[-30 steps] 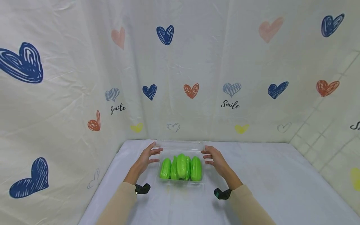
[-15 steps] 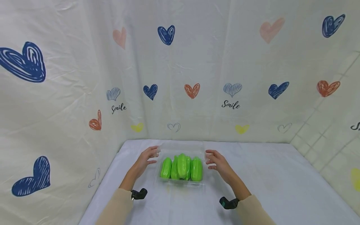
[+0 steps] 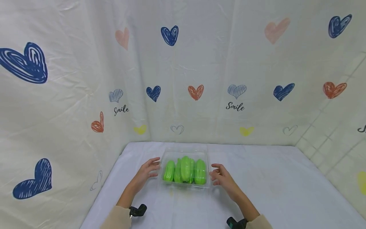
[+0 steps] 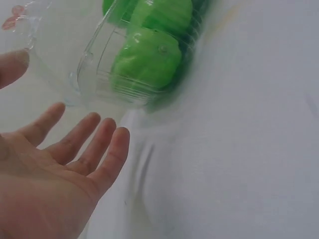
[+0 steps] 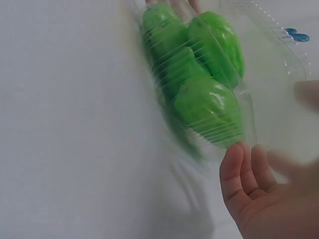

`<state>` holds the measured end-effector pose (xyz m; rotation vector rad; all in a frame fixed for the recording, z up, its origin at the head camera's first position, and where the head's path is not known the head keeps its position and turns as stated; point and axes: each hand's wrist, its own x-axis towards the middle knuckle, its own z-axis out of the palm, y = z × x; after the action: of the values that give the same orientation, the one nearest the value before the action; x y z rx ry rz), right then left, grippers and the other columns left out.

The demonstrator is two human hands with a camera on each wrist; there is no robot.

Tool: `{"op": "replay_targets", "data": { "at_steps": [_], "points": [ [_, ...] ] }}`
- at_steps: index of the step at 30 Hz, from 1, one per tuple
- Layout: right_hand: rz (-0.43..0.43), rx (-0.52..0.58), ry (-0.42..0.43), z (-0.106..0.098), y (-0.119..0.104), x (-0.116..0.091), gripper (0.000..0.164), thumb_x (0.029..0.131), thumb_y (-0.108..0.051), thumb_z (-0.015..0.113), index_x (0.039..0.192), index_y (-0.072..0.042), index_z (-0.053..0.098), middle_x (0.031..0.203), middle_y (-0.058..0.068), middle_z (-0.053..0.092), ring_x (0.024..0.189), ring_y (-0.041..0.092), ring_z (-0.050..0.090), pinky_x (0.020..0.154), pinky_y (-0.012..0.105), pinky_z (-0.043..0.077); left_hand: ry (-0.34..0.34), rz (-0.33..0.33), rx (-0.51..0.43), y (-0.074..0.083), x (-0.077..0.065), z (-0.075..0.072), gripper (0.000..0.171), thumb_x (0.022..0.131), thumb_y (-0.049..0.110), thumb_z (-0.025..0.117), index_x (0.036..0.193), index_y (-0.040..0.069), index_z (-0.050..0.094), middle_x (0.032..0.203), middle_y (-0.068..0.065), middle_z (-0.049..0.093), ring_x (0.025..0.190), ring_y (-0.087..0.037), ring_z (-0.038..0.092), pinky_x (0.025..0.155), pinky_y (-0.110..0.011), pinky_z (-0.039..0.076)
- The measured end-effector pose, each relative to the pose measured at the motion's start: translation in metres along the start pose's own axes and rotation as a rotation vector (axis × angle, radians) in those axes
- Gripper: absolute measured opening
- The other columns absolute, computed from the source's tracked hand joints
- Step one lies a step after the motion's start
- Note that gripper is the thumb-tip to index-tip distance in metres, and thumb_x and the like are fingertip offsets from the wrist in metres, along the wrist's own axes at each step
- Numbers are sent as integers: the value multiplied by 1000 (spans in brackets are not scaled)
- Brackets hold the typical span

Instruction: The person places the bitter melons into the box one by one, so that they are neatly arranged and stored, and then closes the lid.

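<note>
A clear plastic clamshell box [image 3: 185, 185] sits on the white-covered table in the head view. Several glossy green vegetables [image 3: 169, 171], elongated and of a kind I cannot make out for sure, lie in it. Its hinged clear lid [image 4: 55, 55] is tilted above the tray, partly raised. At the box's left side is my left hand [image 3: 145, 171], fingers spread and nearly straight, with the thumb by the lid's edge. My right hand [image 3: 224, 180] is at the right side, fingers loosely bent and fingertips close to the wall. Whether either hand touches the plastic is unclear.
The white tablecloth [image 3: 271, 184] spreads to the right and in front of the box. Behind the table hangs a white curtain [image 3: 211, 70] printed with hearts and the word "Smile". A black wrist camera [image 3: 138, 210] is strapped to each wrist.
The lid has swung from standing back behind the tray to leaning over the vegetables. Both hands have come toward me, the left shifting slightly left and the right slightly right.
</note>
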<state>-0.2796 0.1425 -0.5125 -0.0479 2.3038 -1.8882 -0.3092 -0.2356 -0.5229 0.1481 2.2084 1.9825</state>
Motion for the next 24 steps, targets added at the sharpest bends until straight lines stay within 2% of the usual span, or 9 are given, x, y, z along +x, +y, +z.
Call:
{"op": "replay_targets", "data": {
  "at_steps": [5,9,12,15,20,24],
  "points": [
    [0,1,-11,2,9,-7,51,99,-19,61,145,-3,44,108,8,55,92,20,59,75,31,53,-30,-3,6,-6,-10,0,57,99,19,62,153,8,45,149,-23,52,125,-28,59,95,-41,54],
    [-21,-1,-65,2,15,-10,54,98,-16,62,145,0,41,110,11,57,90,19,60,71,31,54,-72,7,35,-11,-16,0,62,98,19,65,154,8,42,145,-24,54,117,-22,62,91,-37,55],
    [-33,0,-101,3,19,-12,56,97,-16,62,144,3,39,111,12,58,88,19,61,70,31,54,-70,4,61,-15,-18,0,63,97,21,67,154,7,42,137,-23,59,111,-19,63,88,-36,55],
    [-26,-6,-115,3,22,-13,54,98,-17,62,141,5,40,109,12,60,86,19,63,69,32,55,-37,-11,96,-18,-20,1,60,96,20,67,150,5,46,124,-19,64,101,-19,64,82,-36,56],
    [2,-40,-164,1,22,-15,44,100,-23,61,130,6,48,102,10,64,83,19,63,67,31,55,24,-43,170,-18,-24,4,44,95,23,67,132,0,61,106,-14,70,85,-17,67,69,-33,55],
    [-3,-73,-227,-2,20,-14,36,101,-27,59,115,6,59,96,10,67,82,19,63,67,31,54,8,-72,213,-16,-26,5,36,97,30,66,109,-4,70,92,-7,71,76,-16,66,63,-31,52]
  ]
}}
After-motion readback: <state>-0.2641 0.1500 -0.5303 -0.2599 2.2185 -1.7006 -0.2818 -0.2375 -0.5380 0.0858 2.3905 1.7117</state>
